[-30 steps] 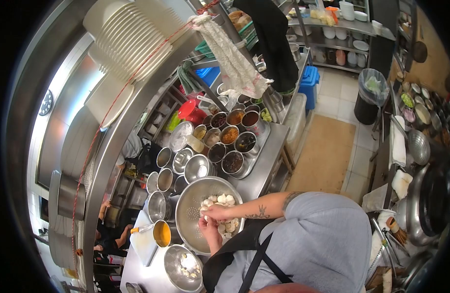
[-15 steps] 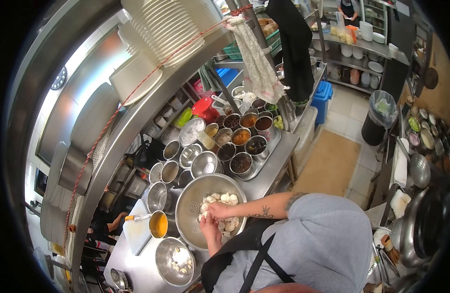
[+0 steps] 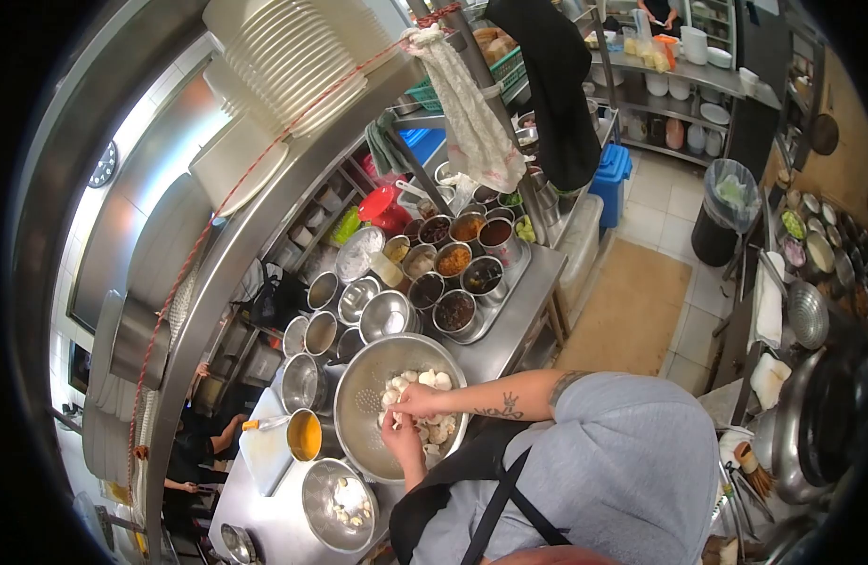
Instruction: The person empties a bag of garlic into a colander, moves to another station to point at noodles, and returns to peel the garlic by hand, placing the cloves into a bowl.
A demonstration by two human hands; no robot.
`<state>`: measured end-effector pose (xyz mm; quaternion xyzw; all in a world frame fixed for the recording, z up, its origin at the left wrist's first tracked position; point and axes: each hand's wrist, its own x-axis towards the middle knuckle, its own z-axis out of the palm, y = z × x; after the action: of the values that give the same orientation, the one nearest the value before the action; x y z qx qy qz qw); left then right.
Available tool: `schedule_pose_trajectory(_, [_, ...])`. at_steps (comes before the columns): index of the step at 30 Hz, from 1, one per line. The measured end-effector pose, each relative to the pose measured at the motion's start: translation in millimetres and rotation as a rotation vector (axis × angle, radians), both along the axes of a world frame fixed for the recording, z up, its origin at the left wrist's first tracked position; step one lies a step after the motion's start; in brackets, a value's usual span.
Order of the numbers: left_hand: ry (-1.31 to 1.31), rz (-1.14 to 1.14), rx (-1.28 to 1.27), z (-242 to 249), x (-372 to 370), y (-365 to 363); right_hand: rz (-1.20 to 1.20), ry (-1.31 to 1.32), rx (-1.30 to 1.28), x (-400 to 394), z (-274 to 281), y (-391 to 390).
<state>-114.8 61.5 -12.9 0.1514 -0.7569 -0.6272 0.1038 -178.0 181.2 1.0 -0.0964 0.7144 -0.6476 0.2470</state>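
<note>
A large perforated steel colander point(image 3: 357, 384) stands on the counter, holding several whitish, rounded pieces that look like mushrooms point(image 3: 438, 434). Over it, my left hand point(image 3: 405, 439) and my right hand point(image 3: 418, 401) meet with fingers closed together. A small pale mushroom seems pinched between them, mostly hidden by the fingers. Just below and left of the colander, a steel bowl point(image 3: 318, 504) contains small whitish bits point(image 3: 351, 499). Beside that bowl is a steel pot of orange-yellow liquid point(image 3: 305, 434).
A white cutting board point(image 3: 265, 450) lies left of the pot, with an orange-handled tool point(image 3: 257, 424) by it. Steel containers of sauces point(image 3: 454, 311) crowd a tray behind the colander. Stacked plates point(image 3: 307, 71) stand overhead. Another person point(image 3: 203, 447) is at the lower left.
The view has shifted slightly, so the counter items appear a little further left. Both hands remain together over the colander, with only small finger movement.
</note>
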Motion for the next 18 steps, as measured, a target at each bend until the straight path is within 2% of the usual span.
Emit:
schedule_pose_trajectory(6, [0.065, -0.096, -0.066, -4.8, 4.2, -3.2, 0.055, 0.099, -0.05, -12.9, -54.4, -17.0])
schedule_pose_trajectory(9, [0.037, -0.045, -0.045, 6.5, 16.2, 9.7, 0.119, 0.282, -0.077, -27.2, -88.1, -27.6])
schedule_pose_trajectory(12, [0.082, -0.027, 0.076, -13.2, 14.0, 3.7, 0.175, 0.07, -0.071, -10.4, -54.0, -12.4])
schedule_pose_trajectory(15, [0.108, -0.062, -0.089, -10.1, 8.4, 0.8, 0.245, -0.292, -0.229, -15.1, -42.3, -4.5])
schedule_pose_trajectory(18, [0.046, -0.105, -0.078, -4.9, 5.1, -2.8, 0.282, -0.452, -0.29, -8.4, -15.6, 15.2])
